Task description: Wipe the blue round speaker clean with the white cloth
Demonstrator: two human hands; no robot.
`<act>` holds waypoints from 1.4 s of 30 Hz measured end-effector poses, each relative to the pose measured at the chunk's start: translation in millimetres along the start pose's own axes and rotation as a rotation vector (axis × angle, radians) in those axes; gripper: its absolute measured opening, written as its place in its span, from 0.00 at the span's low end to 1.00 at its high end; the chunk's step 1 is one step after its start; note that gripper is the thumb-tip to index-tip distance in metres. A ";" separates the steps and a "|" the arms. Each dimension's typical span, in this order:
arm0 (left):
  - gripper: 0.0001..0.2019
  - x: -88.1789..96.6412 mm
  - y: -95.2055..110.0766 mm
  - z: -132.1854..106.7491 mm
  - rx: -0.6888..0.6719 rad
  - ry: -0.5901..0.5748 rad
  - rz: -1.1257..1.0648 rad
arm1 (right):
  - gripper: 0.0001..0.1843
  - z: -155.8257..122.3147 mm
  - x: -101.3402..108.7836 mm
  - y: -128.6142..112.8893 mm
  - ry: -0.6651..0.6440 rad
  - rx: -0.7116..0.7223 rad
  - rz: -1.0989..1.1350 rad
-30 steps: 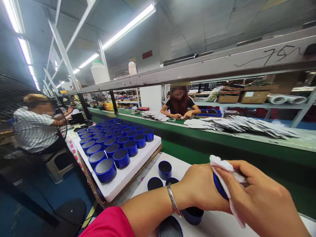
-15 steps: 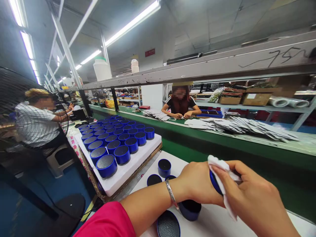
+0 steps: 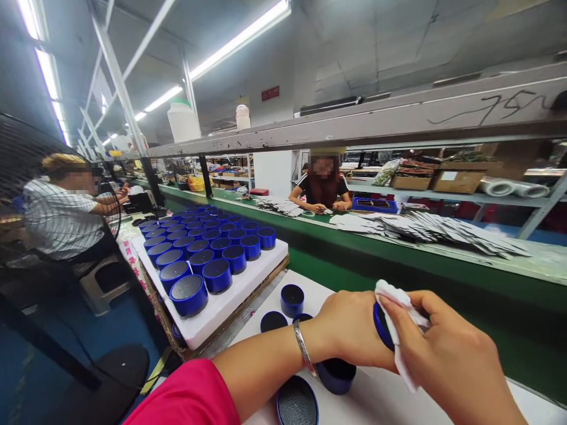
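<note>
My left hand [image 3: 354, 330], with a silver bangle at the wrist, is closed around a small blue round speaker [image 3: 381, 326]; most of it is hidden behind the hands. Pinched in my right hand [image 3: 460, 348] is a white cloth [image 3: 394, 294], pressed against the speaker's side and rim. Under and beside my left forearm, several more speakers stand on the white work surface, among them a far one [image 3: 292, 301] and a near one with a dark mesh top [image 3: 297, 401].
To the left, a white foam tray [image 3: 261, 267] bears rows of blue speakers. Beyond runs a green conveyor belt [image 3: 310, 248], with a heap of flat white-and-black pieces [image 3: 434, 233] behind it. Two people sit nearby, across and left. A fan [image 3: 44, 177] stands at the left; a shelf beam [image 3: 354, 127] crosses overhead.
The view has shifted slightly. Both hands keep hold of the speaker and cloth in nearly the same place, with only a small shift of the cloth against the speaker.
</note>
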State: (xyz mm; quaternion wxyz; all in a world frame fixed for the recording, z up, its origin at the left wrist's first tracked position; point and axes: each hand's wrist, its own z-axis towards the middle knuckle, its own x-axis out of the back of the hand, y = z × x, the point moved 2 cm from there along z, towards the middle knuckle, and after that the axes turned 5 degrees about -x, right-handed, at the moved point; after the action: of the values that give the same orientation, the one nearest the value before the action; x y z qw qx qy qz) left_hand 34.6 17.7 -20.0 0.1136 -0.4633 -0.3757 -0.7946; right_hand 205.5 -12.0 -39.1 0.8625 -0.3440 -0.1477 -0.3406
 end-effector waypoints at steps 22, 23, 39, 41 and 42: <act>0.19 1.5 11.4 -5.5 0.115 -0.146 0.046 | 0.24 -5.8 1.1 -24.3 0.185 0.088 -0.156; 0.18 0.9 10.7 -5.7 0.113 -0.136 0.054 | 0.22 -6.2 0.7 -26.1 0.189 0.122 -0.154; 0.12 -1.9 9.6 -4.1 0.108 -0.109 0.048 | 0.25 1.4 -2.1 -31.4 0.157 0.024 -0.072; 0.15 1.0 9.9 -4.3 0.117 -0.099 -0.017 | 0.25 9.9 4.8 -13.0 0.132 -0.049 -0.066; 0.18 2.8 10.0 -4.2 0.122 -0.082 -0.074 | 0.26 14.1 9.6 0.8 0.152 -0.120 -0.078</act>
State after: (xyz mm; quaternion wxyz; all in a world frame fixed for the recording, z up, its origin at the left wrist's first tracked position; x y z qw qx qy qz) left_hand 35.6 8.3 -14.1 0.0968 -0.4736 -0.4446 -0.7541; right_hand 212.7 -6.4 -24.7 0.8352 -0.3621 -0.0747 -0.4071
